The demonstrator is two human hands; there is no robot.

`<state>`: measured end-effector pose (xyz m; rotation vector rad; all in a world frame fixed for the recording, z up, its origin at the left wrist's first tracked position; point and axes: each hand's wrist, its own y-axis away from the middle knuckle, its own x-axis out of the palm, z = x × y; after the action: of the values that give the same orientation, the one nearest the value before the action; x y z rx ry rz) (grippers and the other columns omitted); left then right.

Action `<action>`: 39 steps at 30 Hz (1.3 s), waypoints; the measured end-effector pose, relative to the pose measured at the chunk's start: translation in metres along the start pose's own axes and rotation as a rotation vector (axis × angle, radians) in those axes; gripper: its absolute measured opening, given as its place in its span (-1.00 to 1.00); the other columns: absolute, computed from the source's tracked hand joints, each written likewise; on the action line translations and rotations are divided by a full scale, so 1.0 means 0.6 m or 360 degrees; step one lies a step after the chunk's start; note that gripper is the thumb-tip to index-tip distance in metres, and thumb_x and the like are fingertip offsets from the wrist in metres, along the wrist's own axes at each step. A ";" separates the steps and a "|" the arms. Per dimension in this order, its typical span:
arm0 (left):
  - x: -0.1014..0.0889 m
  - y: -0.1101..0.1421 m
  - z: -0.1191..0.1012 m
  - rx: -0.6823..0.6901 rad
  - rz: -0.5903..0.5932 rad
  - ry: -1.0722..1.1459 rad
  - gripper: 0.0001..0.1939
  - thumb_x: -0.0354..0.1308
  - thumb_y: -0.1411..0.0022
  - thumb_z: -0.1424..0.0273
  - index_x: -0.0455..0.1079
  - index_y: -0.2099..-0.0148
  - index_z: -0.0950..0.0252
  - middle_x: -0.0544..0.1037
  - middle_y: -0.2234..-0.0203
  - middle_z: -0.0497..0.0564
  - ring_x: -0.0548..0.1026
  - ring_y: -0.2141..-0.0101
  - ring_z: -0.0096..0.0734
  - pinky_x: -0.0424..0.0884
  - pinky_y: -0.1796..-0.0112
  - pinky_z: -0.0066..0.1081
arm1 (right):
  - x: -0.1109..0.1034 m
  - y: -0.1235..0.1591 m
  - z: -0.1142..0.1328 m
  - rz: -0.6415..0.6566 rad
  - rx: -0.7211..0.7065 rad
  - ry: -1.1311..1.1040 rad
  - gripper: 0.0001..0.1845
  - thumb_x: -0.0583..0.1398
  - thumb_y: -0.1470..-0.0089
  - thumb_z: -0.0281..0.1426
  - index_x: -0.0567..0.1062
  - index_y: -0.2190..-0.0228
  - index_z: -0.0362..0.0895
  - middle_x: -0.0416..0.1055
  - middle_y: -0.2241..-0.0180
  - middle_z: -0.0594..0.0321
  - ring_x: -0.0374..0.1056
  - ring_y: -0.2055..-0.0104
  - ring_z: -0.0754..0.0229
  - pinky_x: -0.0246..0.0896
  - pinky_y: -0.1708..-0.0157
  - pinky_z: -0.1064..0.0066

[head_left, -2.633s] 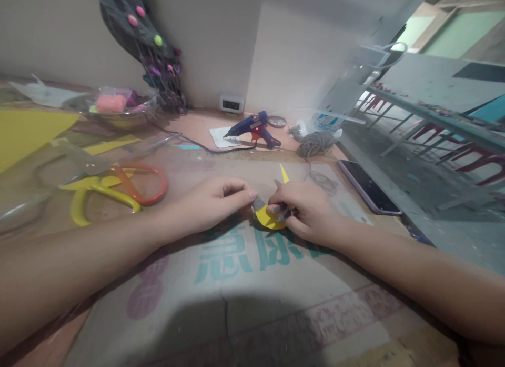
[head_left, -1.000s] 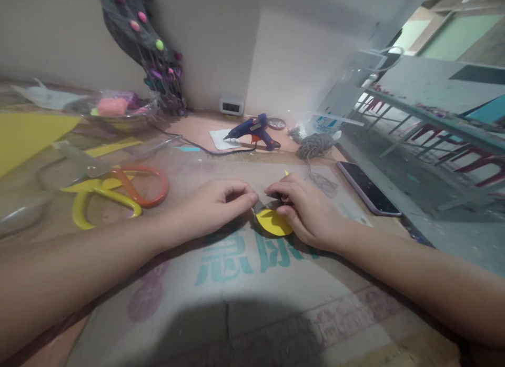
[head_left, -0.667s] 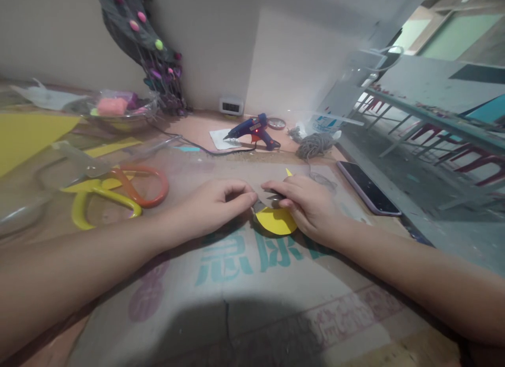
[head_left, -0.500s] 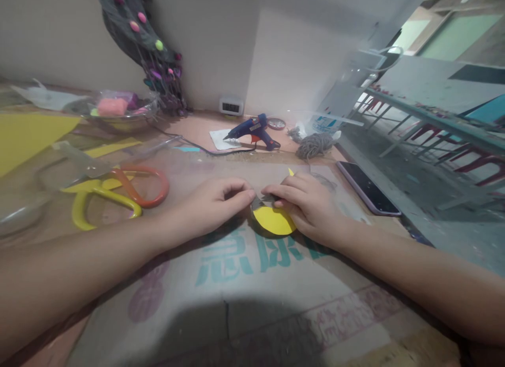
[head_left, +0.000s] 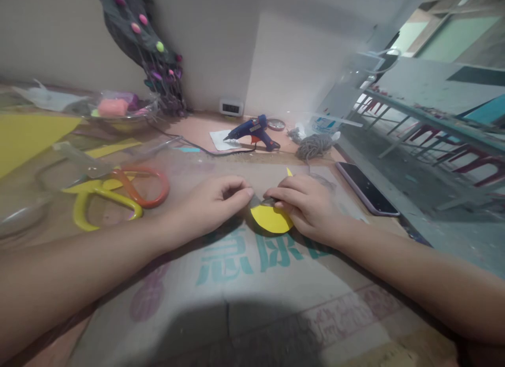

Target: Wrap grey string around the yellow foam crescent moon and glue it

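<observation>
A rounded yellow cutout, of paper or felt, is held just above the cardboard, with a grey patch that looks like yarn along its upper edge. My right hand is closed round the cutout's right side, and a small yellow tip pokes out above the knuckles. Thumb and forefinger of my left hand pinch together at the grey part on the left. Exactly how the grey material sits between the fingers is too small to see. A grey yarn ball lies beyond my right hand, its strand trailing toward that hand.
Scissors with orange and yellow handles lie left. A blue glue gun rests at the back by a small clock. On the right lies a phone near the table edge. A bowl of wrapped coloured material stands back left.
Both hands and the yellow cutout have shifted only very slightly. The right fingertips sit a touch differently over the grey part; the grips stay closed.
</observation>
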<state>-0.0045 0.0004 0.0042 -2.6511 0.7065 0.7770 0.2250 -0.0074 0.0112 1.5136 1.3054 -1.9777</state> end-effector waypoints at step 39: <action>-0.001 -0.002 0.000 -0.0016 0.0027 0.0026 -0.67 -0.08 -0.30 0.21 0.32 0.39 0.30 0.25 0.56 -0.11 0.23 0.49 -0.48 0.15 0.47 -0.47 | 0.001 0.000 -0.002 0.0060 -0.0017 -0.0034 -0.72 0.00 -0.27 -0.39 0.46 0.14 -0.18 0.40 0.36 0.14 0.26 0.33 0.17 0.12 0.35 0.35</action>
<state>-0.0046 0.0016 0.0046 -2.6667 0.7324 0.7663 0.2254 -0.0063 0.0109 1.4974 1.2678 -1.9553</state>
